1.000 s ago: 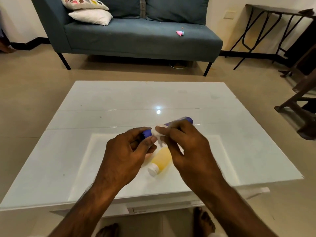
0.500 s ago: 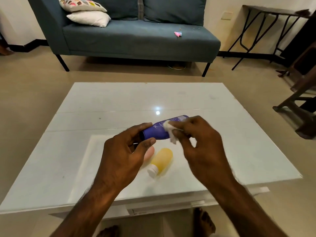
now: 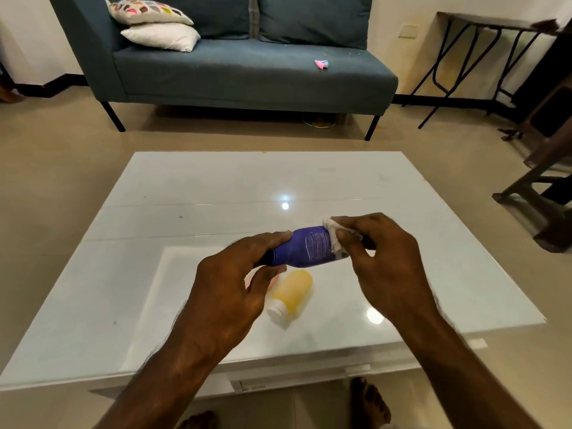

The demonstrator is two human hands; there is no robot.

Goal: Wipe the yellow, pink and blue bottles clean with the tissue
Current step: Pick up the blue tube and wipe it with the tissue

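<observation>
My left hand (image 3: 229, 292) grips the cap end of the blue bottle (image 3: 305, 249), which I hold sideways above the table. My right hand (image 3: 387, 261) pinches a white tissue (image 3: 332, 235) against the bottle's right end. Below them the yellow bottle (image 3: 291, 294) lies on its side on the white table (image 3: 185, 196), its white cap toward me. A sliver of the pink bottle (image 3: 274, 281) shows just left of the yellow one, mostly hidden behind my left fingers.
A blue-grey sofa (image 3: 247, 72) with two cushions stands beyond the table, a small pink object (image 3: 322, 64) on its seat. A dark metal-legged side table (image 3: 483, 57) and wooden furniture (image 3: 544, 181) are at the right. My bare feet show under the table's near edge.
My right hand has slid the tissue along the blue bottle from its cap end to its far right end. More of the blue body now shows between my hands.
</observation>
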